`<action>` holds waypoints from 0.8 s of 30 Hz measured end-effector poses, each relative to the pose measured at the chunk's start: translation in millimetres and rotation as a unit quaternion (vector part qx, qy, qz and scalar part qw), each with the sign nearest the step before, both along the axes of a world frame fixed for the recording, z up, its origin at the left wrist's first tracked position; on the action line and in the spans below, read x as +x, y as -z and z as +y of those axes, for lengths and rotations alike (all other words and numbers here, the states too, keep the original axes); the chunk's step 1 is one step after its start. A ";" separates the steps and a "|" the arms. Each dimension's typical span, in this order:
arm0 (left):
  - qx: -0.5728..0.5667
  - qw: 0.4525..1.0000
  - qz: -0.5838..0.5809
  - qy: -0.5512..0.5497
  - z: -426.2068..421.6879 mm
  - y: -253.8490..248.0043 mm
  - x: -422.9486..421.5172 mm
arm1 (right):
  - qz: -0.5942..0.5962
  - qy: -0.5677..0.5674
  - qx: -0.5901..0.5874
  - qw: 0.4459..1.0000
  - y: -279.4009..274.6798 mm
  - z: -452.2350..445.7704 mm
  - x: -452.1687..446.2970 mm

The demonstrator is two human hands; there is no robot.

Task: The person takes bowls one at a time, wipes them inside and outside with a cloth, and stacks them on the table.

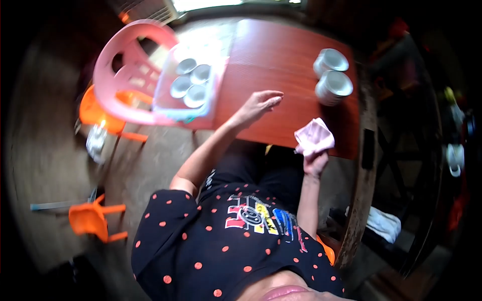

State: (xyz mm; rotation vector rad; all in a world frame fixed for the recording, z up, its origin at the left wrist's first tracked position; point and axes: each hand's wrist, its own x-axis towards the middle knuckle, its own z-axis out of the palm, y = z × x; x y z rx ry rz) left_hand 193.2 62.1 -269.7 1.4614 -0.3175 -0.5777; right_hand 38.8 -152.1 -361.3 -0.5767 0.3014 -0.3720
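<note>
My left hand [258,106] is above the red-brown table [266,60], its fingers stretched out and nothing visible in them. A folded pink cloth [315,138] is gripped in my right hand [315,164], just over the table's near edge. Beyond that cloth, toward the right end of the table, stand two stacks of white bowls [334,88]. To the left of my left hand, a clear plastic bin [210,98] holds several bowls [195,95].
A pink plastic chair [108,75] is by the bin at the table's left end. Orange stools [90,220] are on the floor to the left. A worn wooden post [359,200] runs along the right side, with a white cloth [384,224] beyond it.
</note>
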 end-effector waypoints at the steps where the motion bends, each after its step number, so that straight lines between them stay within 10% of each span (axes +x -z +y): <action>1: 0.013 0.999 -0.041 -0.010 33.9 -4.8 -0.2 | -0.027 -0.060 0.006 0.998 -3.2 12.7 -19.5; 6: 0.111 0.978 -0.111 -0.136 179.6 -10.4 23.7 | 0.036 -0.228 0.130 0.964 43.7 38.3 -70.6; 12: 0.482 0.846 -0.223 -0.058 241.4 12.6 50.2 | 0.020 -0.223 0.205 0.953 71.2 36.0 -61.0; 24: 0.529 0.804 -0.254 0.095 200.3 54.5 78.7 | 0.050 -0.235 0.098 0.966 64.3 36.1 -70.7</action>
